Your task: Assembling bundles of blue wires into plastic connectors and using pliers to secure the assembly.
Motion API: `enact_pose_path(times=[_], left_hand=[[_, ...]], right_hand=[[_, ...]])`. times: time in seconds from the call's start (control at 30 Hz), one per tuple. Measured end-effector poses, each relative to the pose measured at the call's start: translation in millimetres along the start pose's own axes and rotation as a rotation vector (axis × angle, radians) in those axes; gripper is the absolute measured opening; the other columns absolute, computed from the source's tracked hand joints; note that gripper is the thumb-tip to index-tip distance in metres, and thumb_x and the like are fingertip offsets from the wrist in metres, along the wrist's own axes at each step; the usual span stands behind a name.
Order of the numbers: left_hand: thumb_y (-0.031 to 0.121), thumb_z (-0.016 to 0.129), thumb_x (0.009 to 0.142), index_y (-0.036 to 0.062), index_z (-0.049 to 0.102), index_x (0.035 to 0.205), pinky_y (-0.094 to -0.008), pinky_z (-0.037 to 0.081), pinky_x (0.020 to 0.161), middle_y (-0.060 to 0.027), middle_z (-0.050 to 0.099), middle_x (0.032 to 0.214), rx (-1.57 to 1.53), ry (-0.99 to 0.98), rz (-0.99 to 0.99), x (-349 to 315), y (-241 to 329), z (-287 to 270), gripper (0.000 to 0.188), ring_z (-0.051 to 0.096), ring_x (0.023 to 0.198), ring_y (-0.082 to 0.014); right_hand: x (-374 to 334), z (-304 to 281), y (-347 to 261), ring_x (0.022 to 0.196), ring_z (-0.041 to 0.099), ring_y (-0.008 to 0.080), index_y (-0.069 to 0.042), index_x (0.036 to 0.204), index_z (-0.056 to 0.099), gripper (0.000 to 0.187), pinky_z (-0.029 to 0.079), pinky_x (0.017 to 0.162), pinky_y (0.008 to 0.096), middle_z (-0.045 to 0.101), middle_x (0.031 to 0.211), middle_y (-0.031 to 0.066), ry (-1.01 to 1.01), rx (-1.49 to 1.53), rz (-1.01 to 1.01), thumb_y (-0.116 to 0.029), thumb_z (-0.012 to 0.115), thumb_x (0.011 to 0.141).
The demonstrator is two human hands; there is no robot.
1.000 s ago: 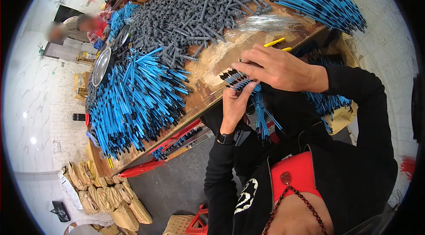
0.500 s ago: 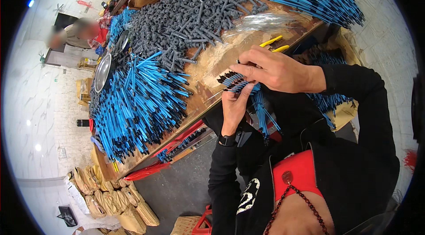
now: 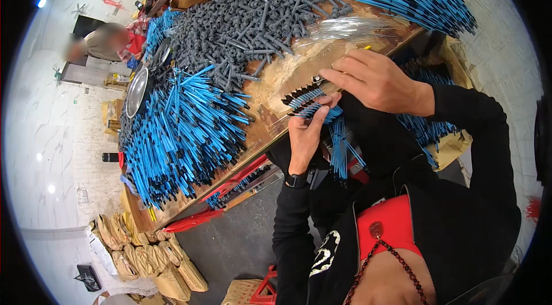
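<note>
In my left hand (image 3: 305, 135) is a row of blue rods (image 3: 307, 104) with black ends, pinched between thumb and fingers above the near table edge. My right hand (image 3: 376, 83) is just right of the row, its fingers bent and closed together. Near its fingertips, beside the black rod ends, a small silvery piece (image 3: 316, 79) shows; whether the fingers grip it is unclear. More blue rods (image 3: 339, 150) hang below my hands. A yellow handle tip (image 3: 368, 48) peeks out behind my right hand.
On the wooden table (image 3: 276, 83) lie a heap of grey plastic tubular parts (image 3: 230, 29), thin metal wires (image 3: 351, 28) and piles of blue rods (image 3: 184, 138). A round metal dish (image 3: 137, 93) stands at the left. Paper-wrapped bundles (image 3: 138, 259) sit on the floor; other people are at the far side.
My right hand has drawn back a little to the right and up from the rod ends, covering most of the yellow handles. My left hand keeps its hold on the rods.
</note>
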State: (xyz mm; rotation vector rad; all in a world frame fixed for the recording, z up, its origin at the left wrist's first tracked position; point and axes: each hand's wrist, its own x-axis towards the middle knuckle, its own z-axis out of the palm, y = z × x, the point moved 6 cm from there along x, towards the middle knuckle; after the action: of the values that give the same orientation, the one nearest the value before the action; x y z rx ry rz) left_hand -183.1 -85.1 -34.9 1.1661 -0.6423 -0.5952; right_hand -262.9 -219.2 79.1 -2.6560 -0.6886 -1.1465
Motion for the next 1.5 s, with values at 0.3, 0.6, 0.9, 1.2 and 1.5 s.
enact_pose_path(times=[0.3,0.6,0.9,1.2,1.5], left_hand=[[0.002,0.053,0.099,-0.0090,0.058,0.120,-0.0329,0.044,0.103,-0.0184,0.065,0.120,-0.016,-0.031,-0.013,-1,3,4,0.025,0.061,0.116,-0.0259],[0.001,0.054,0.098,-0.0088,0.058,0.117,-0.0384,0.047,0.102,-0.0203,0.066,0.117,0.040,-0.022,0.008,-1,7,4,0.022,0.063,0.112,-0.0290],[0.001,0.054,0.098,-0.0081,0.060,0.116,-0.0336,0.046,0.102,-0.0186,0.066,0.118,-0.002,-0.082,-0.008,-1,5,6,0.021,0.062,0.115,-0.0255],[0.001,0.055,0.097,-0.0072,0.061,0.114,-0.0333,0.047,0.100,-0.0186,0.067,0.117,0.000,-0.101,-0.038,1,4,11,0.020,0.063,0.114,-0.0252],[0.002,0.058,0.097,-0.0060,0.061,0.118,-0.0325,0.048,0.099,-0.0173,0.069,0.112,-0.013,-0.001,-0.013,-9,12,4,0.024,0.064,0.111,-0.0239]], right_hand=[[4,-8,-2,0.092,0.057,0.0260,0.003,0.109,0.065,0.038,0.047,0.078,0.0383,0.059,0.101,0.0099,-0.009,-0.139,-0.139,-0.012,0.062,0.074],[1,-10,-3,0.089,0.057,0.0250,0.003,0.108,0.065,0.037,0.046,0.076,0.0379,0.059,0.099,0.0095,0.043,-0.103,-0.175,-0.011,0.063,0.074],[-1,-1,11,0.086,0.057,0.0231,-0.002,0.108,0.066,0.034,0.044,0.076,0.0351,0.061,0.098,0.0068,0.036,0.066,-0.078,-0.003,0.065,0.074],[3,1,8,0.086,0.057,0.0234,-0.003,0.108,0.066,0.035,0.045,0.077,0.0359,0.061,0.096,0.0063,0.004,0.076,-0.106,-0.004,0.066,0.073],[-35,46,46,0.103,0.059,0.0307,-0.002,0.122,0.061,0.041,0.047,0.092,0.0402,0.063,0.113,0.0139,-0.087,0.131,0.122,-0.007,0.065,0.081]])
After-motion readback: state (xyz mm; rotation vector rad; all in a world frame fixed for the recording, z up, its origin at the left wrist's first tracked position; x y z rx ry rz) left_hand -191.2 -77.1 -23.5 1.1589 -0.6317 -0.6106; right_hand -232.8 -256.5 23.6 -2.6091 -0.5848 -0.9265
